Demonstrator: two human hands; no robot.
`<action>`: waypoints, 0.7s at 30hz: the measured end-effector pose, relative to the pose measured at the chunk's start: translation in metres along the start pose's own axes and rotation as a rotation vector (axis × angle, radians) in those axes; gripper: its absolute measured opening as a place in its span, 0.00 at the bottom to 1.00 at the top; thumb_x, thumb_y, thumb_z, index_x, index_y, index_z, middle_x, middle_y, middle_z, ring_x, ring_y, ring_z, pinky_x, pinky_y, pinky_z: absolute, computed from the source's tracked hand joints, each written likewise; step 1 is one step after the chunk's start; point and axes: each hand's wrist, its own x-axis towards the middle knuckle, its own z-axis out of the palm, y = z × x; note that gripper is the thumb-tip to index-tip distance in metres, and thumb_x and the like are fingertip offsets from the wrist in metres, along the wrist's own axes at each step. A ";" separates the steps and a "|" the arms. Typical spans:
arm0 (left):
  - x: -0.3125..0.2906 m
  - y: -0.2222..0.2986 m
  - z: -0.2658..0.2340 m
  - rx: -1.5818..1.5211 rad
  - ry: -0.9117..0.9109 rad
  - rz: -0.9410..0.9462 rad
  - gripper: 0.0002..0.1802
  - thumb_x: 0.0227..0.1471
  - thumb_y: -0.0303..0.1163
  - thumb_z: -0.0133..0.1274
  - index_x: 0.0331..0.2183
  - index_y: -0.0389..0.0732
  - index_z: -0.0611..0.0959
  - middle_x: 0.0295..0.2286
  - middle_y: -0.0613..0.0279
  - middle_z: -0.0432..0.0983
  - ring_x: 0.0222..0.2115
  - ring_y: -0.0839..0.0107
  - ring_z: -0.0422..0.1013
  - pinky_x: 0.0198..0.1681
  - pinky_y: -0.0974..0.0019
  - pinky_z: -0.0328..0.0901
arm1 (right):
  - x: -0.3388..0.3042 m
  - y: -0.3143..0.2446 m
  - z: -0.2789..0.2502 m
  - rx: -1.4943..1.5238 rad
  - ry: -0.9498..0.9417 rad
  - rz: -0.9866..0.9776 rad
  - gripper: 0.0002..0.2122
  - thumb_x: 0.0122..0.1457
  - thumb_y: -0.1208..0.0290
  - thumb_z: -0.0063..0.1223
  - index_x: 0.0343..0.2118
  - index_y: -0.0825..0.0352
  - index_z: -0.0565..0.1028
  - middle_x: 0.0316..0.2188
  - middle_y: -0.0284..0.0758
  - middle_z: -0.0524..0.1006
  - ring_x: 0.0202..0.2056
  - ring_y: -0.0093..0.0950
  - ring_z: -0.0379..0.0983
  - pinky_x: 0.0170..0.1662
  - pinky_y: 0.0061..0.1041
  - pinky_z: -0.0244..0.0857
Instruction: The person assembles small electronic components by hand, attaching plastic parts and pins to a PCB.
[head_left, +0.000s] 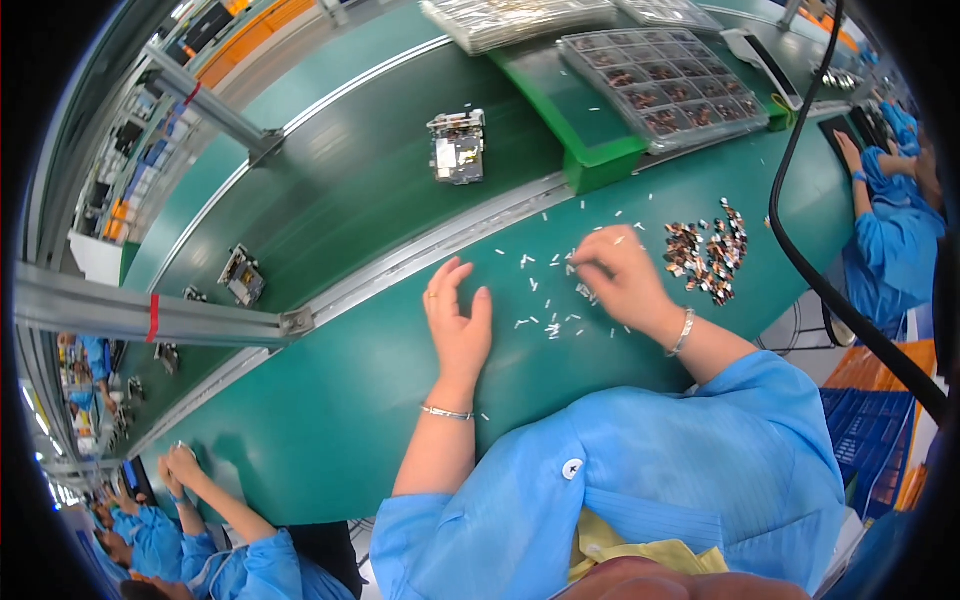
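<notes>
Over the green table (330,420), my right hand (625,278) has its thumb and forefinger brought together in a pinch. Whatever they hold, if anything, is too small to make out. Tiny white strips (553,327) lie loose beneath and around that hand. To its right is a heap of small copper-coloured and dark parts (706,250). My left hand (456,322) is held left of the strips, thumb and fingers apart, with nothing in it.
Beyond a metal rail, a conveyor belt (350,190) carries electronic units (458,147). A clear compartment tray (705,139) of small parts rests on a green-edged stand (606,165). A black cable (780,200) hangs at right. Co-workers in blue sit on both sides.
</notes>
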 end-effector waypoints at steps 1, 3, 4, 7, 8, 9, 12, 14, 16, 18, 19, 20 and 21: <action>-0.001 0.001 -0.001 0.022 -0.011 -0.012 0.19 0.48 0.26 0.55 0.45 0.42 0.77 0.51 0.55 0.69 0.51 0.57 0.63 0.55 0.59 0.58 | -0.004 0.011 -0.014 -0.080 0.085 0.027 0.06 0.49 0.78 0.57 0.31 0.63 0.76 0.34 0.35 0.75 0.43 0.37 0.67 0.48 0.35 0.61; -0.002 0.005 -0.001 0.025 -0.020 -0.015 0.17 0.48 0.25 0.55 0.44 0.42 0.78 0.51 0.55 0.69 0.51 0.58 0.63 0.55 0.59 0.58 | -0.013 0.040 -0.042 -0.241 0.221 0.114 0.06 0.50 0.77 0.56 0.32 0.64 0.77 0.33 0.37 0.76 0.41 0.39 0.68 0.46 0.36 0.61; -0.002 0.006 -0.001 0.024 -0.025 -0.027 0.17 0.48 0.26 0.55 0.43 0.42 0.78 0.51 0.56 0.69 0.51 0.58 0.63 0.55 0.59 0.58 | -0.020 0.059 -0.056 -0.295 0.254 0.226 0.06 0.50 0.77 0.56 0.33 0.65 0.77 0.34 0.38 0.76 0.41 0.40 0.68 0.47 0.36 0.61; -0.002 0.011 -0.001 0.019 -0.037 -0.047 0.16 0.49 0.26 0.54 0.43 0.42 0.78 0.50 0.56 0.70 0.52 0.58 0.63 0.55 0.59 0.58 | -0.032 0.092 -0.095 -0.521 0.312 0.489 0.07 0.50 0.75 0.57 0.34 0.64 0.77 0.36 0.40 0.76 0.45 0.42 0.68 0.46 0.40 0.63; -0.003 0.011 -0.001 0.019 -0.042 -0.055 0.16 0.49 0.26 0.54 0.43 0.42 0.78 0.50 0.56 0.70 0.52 0.58 0.63 0.55 0.59 0.58 | -0.036 0.099 -0.100 -0.582 0.279 0.540 0.07 0.50 0.74 0.57 0.33 0.64 0.77 0.35 0.39 0.76 0.45 0.42 0.68 0.45 0.40 0.63; -0.002 0.010 -0.001 0.019 -0.040 -0.058 0.16 0.49 0.26 0.54 0.43 0.42 0.78 0.50 0.56 0.70 0.52 0.58 0.63 0.55 0.59 0.58 | -0.038 0.104 -0.105 -0.643 0.246 0.591 0.07 0.49 0.73 0.58 0.33 0.63 0.78 0.35 0.38 0.75 0.45 0.41 0.67 0.45 0.40 0.63; -0.003 0.007 -0.002 0.039 -0.047 -0.044 0.15 0.49 0.25 0.54 0.42 0.42 0.79 0.50 0.56 0.70 0.52 0.59 0.62 0.55 0.60 0.59 | -0.036 0.110 -0.109 -0.617 0.141 0.622 0.06 0.49 0.73 0.57 0.32 0.63 0.78 0.34 0.38 0.75 0.44 0.41 0.67 0.44 0.40 0.62; -0.004 0.007 -0.003 0.045 -0.043 0.005 0.15 0.48 0.24 0.54 0.42 0.42 0.79 0.48 0.57 0.71 0.51 0.59 0.63 0.54 0.60 0.59 | -0.032 0.104 -0.106 -0.643 0.168 0.565 0.06 0.50 0.74 0.57 0.32 0.64 0.77 0.33 0.38 0.75 0.42 0.40 0.68 0.43 0.38 0.63; -0.003 0.008 -0.002 0.043 -0.008 0.023 0.14 0.48 0.24 0.55 0.40 0.42 0.79 0.46 0.58 0.73 0.47 0.61 0.65 0.50 0.62 0.62 | -0.024 0.093 -0.099 -0.667 0.186 0.510 0.06 0.50 0.75 0.56 0.32 0.65 0.76 0.33 0.38 0.74 0.40 0.38 0.69 0.42 0.36 0.63; -0.006 0.017 0.000 -0.054 -0.016 -0.002 0.12 0.47 0.24 0.57 0.38 0.41 0.80 0.40 0.59 0.74 0.37 0.67 0.69 0.40 0.67 0.65 | -0.015 0.069 -0.080 -0.139 0.209 0.367 0.05 0.53 0.78 0.55 0.33 0.67 0.74 0.31 0.36 0.73 0.34 0.31 0.70 0.38 0.29 0.64; -0.011 0.023 0.001 -0.146 -0.051 -0.055 0.11 0.47 0.24 0.57 0.36 0.41 0.80 0.36 0.60 0.74 0.32 0.70 0.69 0.33 0.70 0.65 | -0.007 0.039 -0.065 0.064 0.107 0.297 0.03 0.55 0.80 0.52 0.33 0.69 0.73 0.29 0.33 0.72 0.31 0.24 0.70 0.35 0.23 0.65; -0.017 0.020 0.009 -0.287 -0.082 0.007 0.09 0.47 0.24 0.58 0.34 0.40 0.80 0.31 0.62 0.74 0.26 0.76 0.68 0.25 0.74 0.62 | -0.004 0.019 -0.048 0.309 0.000 0.337 0.02 0.56 0.81 0.51 0.33 0.70 0.73 0.28 0.31 0.72 0.32 0.22 0.71 0.36 0.23 0.65; -0.021 0.030 0.009 -0.300 -0.195 -0.043 0.09 0.47 0.24 0.58 0.34 0.38 0.80 0.30 0.63 0.74 0.25 0.78 0.67 0.24 0.74 0.61 | -0.001 0.003 -0.031 0.358 -0.119 0.280 0.03 0.56 0.82 0.52 0.32 0.69 0.73 0.28 0.33 0.73 0.33 0.24 0.72 0.37 0.23 0.66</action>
